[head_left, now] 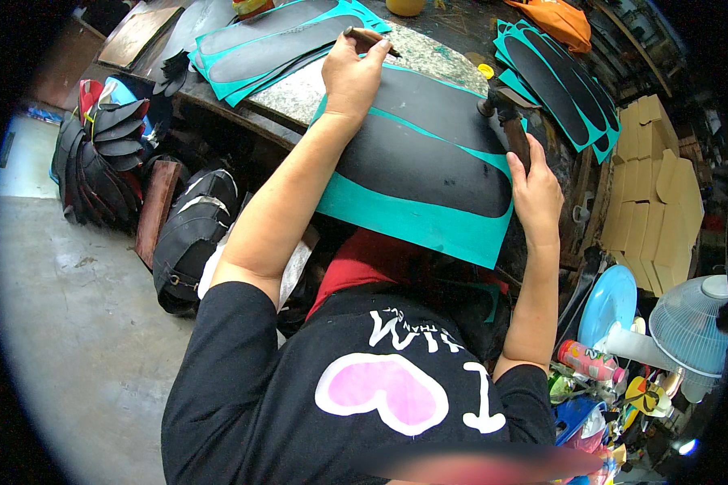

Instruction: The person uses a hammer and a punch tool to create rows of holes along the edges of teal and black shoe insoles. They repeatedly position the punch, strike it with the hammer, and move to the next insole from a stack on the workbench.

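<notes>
A teal sheet (412,218) with two long black insole-shaped areas (429,170) lies before me, its near edge hanging over the table's front. My left hand (354,77) is at the sheet's far left corner. Its fingers are closed on a dark brown, curved piece (372,40) whose kind I cannot make out. At the sheet's right side, my right hand (536,190) grips the brown handle of what looks like a hammer (513,133). The dark rounded head is raised at the sheet's far right corner.
More teal sheets with dark insole shapes lie at the far left (279,52) and far right (554,85). Beneath is a speckled stone slab (437,52). Cardboard pieces (651,202) and a fan (692,323) stand right. A black bag (190,242) sits left, below the table.
</notes>
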The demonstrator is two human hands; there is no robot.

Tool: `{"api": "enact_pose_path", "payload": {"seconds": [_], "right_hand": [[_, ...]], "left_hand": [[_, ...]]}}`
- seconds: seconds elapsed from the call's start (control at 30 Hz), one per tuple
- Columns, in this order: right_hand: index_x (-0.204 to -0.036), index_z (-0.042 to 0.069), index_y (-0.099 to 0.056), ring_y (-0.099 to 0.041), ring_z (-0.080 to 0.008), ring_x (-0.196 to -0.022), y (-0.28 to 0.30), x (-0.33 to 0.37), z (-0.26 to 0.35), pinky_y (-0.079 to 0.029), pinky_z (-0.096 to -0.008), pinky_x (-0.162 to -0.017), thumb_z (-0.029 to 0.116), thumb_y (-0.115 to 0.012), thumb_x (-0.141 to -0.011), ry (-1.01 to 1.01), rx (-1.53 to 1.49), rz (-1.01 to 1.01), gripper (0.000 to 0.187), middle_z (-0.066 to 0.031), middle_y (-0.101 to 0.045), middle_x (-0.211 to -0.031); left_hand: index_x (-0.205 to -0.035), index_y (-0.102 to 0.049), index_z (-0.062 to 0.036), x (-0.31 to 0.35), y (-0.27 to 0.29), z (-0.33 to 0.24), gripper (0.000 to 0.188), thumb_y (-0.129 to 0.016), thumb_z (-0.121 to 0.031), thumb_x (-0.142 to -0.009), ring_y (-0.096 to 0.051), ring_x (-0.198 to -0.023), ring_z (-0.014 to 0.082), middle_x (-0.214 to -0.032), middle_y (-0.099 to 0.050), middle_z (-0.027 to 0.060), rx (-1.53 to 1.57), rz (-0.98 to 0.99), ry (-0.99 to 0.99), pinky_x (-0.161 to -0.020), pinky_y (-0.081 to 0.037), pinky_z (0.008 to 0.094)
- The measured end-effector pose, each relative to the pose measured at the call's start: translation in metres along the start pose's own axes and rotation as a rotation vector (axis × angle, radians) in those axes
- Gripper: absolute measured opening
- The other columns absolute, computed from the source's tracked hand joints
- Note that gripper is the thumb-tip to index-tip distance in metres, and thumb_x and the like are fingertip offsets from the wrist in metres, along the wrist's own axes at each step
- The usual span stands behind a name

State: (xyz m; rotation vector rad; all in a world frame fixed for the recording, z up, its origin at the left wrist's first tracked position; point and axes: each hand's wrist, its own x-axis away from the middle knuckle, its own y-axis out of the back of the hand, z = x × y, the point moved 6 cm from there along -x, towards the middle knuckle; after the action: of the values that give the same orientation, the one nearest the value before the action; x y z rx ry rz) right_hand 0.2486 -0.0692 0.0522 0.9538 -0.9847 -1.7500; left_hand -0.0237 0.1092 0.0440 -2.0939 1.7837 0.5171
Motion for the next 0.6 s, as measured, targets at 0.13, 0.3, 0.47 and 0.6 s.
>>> {"api": "enact_pose_path", "payload": {"seconds": [0.13, 0.3, 0.47, 0.6], "right_hand": [[-0.141, 0.015, -0.050, -0.068, -0.0396, -0.103, 0.000, -0.001, 0.001, -0.052, -0.0480, -0.086, 0.046, -0.051, -0.100, -0.011, 0.017, 0.013, 0.051, -0.0198, -0.071, -0.110], [-0.141, 0.016, -0.050, -0.068, -0.0397, -0.104, -0.001, -0.001, 0.001, -0.051, -0.0481, -0.086, 0.046, -0.051, -0.100, -0.025, 0.005, 0.019, 0.050, -0.0194, -0.071, -0.110], [-0.140, 0.016, -0.051, -0.068, -0.0397, -0.104, 0.001, 0.000, 0.001, -0.051, -0.0478, -0.087, 0.046, -0.051, -0.100, -0.021, 0.016, 0.005, 0.050, -0.0198, -0.071, -0.110], [-0.140, 0.016, -0.050, -0.068, -0.0385, -0.105, -0.001, -0.001, 0.001, -0.052, -0.0466, -0.088, 0.047, -0.052, -0.100, -0.017, 0.021, 0.020, 0.051, -0.0192, -0.071, -0.111]], "left_hand": [[-0.097, -0.067, -0.0034, -0.003, -0.015, -0.011, 0.013, -0.072, -0.012, -0.088, -0.067, -0.079, 0.0110, -0.086, -0.071, 0.0049, 0.191, 0.190, 0.125, -0.073, -0.054, 0.0273], [-0.097, -0.066, -0.0013, -0.014, -0.009, -0.015, 0.010, -0.070, -0.006, -0.089, -0.068, -0.073, 0.0123, -0.086, -0.071, 0.0067, 0.206, 0.063, 0.142, -0.066, -0.056, 0.0262], [-0.095, -0.064, 0.0019, -0.007, -0.006, 0.012, 0.013, -0.071, -0.006, -0.088, -0.068, -0.068, 0.0121, -0.083, -0.071, 0.0085, 0.107, 0.183, 0.215, -0.062, -0.057, 0.0251], [-0.092, -0.065, 0.0005, 0.001, -0.003, 0.032, 0.013, -0.072, -0.009, -0.086, -0.068, -0.066, 0.0111, -0.078, -0.071, 0.0072, 0.068, 0.087, 0.246, -0.061, -0.056, 0.0258]]}}
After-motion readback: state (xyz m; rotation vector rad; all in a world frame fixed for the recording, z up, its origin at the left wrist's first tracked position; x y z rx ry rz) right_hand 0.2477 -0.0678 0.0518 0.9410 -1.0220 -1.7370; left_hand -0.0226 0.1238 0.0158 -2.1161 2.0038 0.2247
